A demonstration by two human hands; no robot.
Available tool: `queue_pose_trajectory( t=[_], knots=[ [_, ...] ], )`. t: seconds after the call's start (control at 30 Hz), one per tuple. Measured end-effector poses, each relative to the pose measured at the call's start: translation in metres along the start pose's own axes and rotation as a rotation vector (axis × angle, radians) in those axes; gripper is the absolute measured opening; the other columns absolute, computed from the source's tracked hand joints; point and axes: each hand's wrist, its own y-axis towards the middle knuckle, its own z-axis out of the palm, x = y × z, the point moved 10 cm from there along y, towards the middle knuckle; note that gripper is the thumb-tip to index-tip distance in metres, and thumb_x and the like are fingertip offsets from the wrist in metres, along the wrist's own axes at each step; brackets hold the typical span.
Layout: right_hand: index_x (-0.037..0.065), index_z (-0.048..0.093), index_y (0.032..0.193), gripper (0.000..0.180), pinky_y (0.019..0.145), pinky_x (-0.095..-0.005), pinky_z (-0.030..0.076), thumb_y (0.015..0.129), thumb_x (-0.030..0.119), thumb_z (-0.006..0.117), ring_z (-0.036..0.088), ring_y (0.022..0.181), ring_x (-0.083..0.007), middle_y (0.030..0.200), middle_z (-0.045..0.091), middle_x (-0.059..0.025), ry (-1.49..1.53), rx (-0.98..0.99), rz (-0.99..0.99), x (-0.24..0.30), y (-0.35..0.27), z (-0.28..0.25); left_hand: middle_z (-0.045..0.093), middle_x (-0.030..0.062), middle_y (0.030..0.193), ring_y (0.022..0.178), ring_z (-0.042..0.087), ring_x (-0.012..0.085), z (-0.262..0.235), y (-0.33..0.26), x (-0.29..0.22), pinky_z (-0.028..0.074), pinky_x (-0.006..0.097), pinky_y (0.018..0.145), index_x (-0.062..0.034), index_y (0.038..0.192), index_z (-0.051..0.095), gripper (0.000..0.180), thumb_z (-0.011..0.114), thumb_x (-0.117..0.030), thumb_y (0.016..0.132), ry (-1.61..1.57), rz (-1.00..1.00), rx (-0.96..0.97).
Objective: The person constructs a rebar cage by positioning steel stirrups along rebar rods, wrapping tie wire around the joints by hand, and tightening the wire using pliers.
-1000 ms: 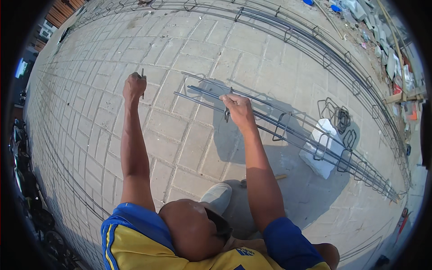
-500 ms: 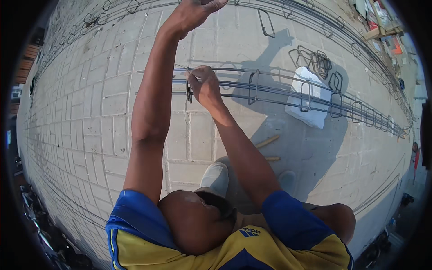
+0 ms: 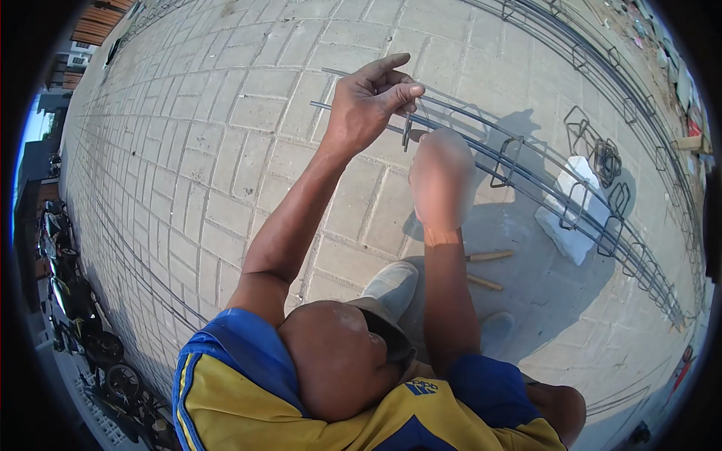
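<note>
Several long steel rods run from the centre toward the right, with rectangular steel stirrups around them. At their near-left end, my left hand is raised, its thumb pressed to the curled fingers and its forefinger stretched out. A thin tie wire runs from the thumb tip. Just below that hand, a stirrup is seen edge-on at the rods. My right hand is at the near side of the rods beside this stirrup; its fingers are blurred, so what they hold is hidden.
A white block lies under the rods at right, near a pile of loose stirrups. Two wooden sticks or handles lie by my feet. Another long rod cage stretches along the far right. Motorcycles stand at left.
My left hand has come down from beyond the rods to their end, at the wire. My right hand has shifted nearer, off the stirrup. The view has turned leftward.
</note>
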Motion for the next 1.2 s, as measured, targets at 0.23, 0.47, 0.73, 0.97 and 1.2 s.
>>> queue_pose_trajectory(
  t=[0.23, 0.47, 0.73, 0.97, 1.2],
  knots=[
    [-0.009, 0.063, 0.109, 0.028, 0.044, -0.0260, 0.034, 0.101, 0.016, 0.053, 0.041, 0.048, -0.0080, 0.059, 0.047, -0.0007, -0.056, 0.040, -0.024, -0.010, -0.006, 0.020, 0.070, 0.0081, 0.099, 0.092, 0.067, 0.0171, -0.023, 0.005, 0.012, 0.053, 0.030, 0.082, 0.0030, 0.118, 0.066, 0.035, 0.070, -0.021, 0.093, 0.014, 0.076, -0.153],
    [-0.002, 0.053, 0.116, 0.020, 0.072, -0.0444, 0.051, 0.101, 0.011, 0.050, 0.069, 0.086, -0.0377, 0.102, 0.067, -0.0225, -0.617, -0.064, -0.619, 0.008, -0.038, 0.045, 0.071, 0.0093, 0.096, 0.108, 0.059, 0.0195, -0.039, 0.006, 0.045, 0.039, 0.037, 0.102, -0.0008, 0.108, 0.068, 0.037, 0.056, -0.035, 0.100, -0.127, -0.187, -0.107],
    [-0.003, 0.057, 0.102, 0.012, 0.056, -0.0345, 0.047, 0.099, 0.007, 0.051, 0.061, 0.061, -0.0154, 0.081, 0.060, -0.0070, -0.097, -0.004, 0.150, -0.062, -0.015, 0.018, 0.073, 0.0109, 0.096, 0.103, 0.064, 0.0226, -0.017, 0.004, 0.028, 0.044, 0.040, 0.097, -0.0004, 0.104, 0.071, 0.050, 0.059, -0.048, 0.096, 0.452, -0.077, 0.204],
    [-0.002, 0.059, 0.096, 0.018, 0.049, -0.0233, 0.037, 0.094, 0.016, 0.064, 0.045, 0.056, -0.0061, 0.070, 0.051, 0.0023, -0.378, -0.187, -0.115, -0.021, -0.009, -0.013, 0.072, 0.0149, 0.089, 0.087, 0.067, 0.0244, -0.027, 0.017, 0.073, 0.051, 0.039, 0.079, 0.0002, 0.108, 0.072, 0.046, 0.064, -0.043, 0.092, 0.729, -0.138, 0.112],
    [-0.010, 0.066, 0.104, 0.030, 0.061, -0.0322, 0.047, 0.085, 0.014, 0.072, 0.059, 0.061, -0.0176, 0.077, 0.070, -0.0139, -0.834, -0.354, -0.481, -0.026, -0.003, -0.027, 0.070, 0.0209, 0.080, 0.077, 0.069, 0.0324, 0.013, 0.040, 0.105, 0.051, 0.044, 0.071, 0.0014, 0.086, 0.074, 0.037, 0.075, -0.036, 0.084, 0.703, -0.289, 0.292]
  ],
)
